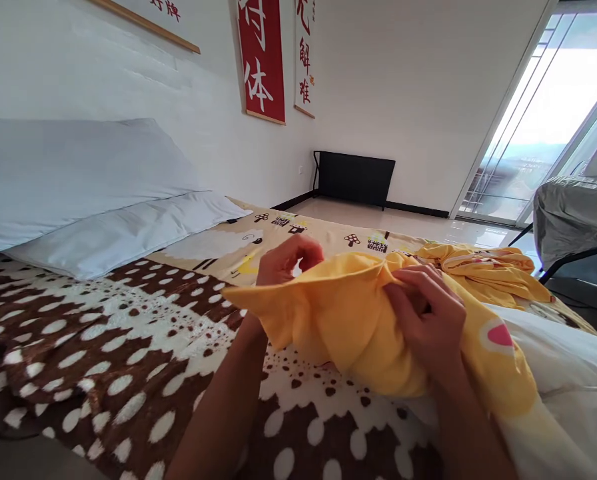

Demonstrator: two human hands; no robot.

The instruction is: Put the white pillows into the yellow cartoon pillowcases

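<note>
Here, two white pillows point(93, 200) lie at the left on the brown spotted blanket point(103, 360). Your left hand point(286, 260) pinches the edge of the yellow cloth point(348, 320), which is bunched above the blanket. Your right hand point(428, 320) clenches the same cloth, near the window point(543, 127).

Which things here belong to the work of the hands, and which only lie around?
In hand:
- yellow pillowcase, gripped by left hand and right hand
- white pillow, partly inside it

Lying about:
- two white pillows at the wall
- brown spotted blanket
- bunched yellow cloth
- red wall scroll
- black stand
</note>
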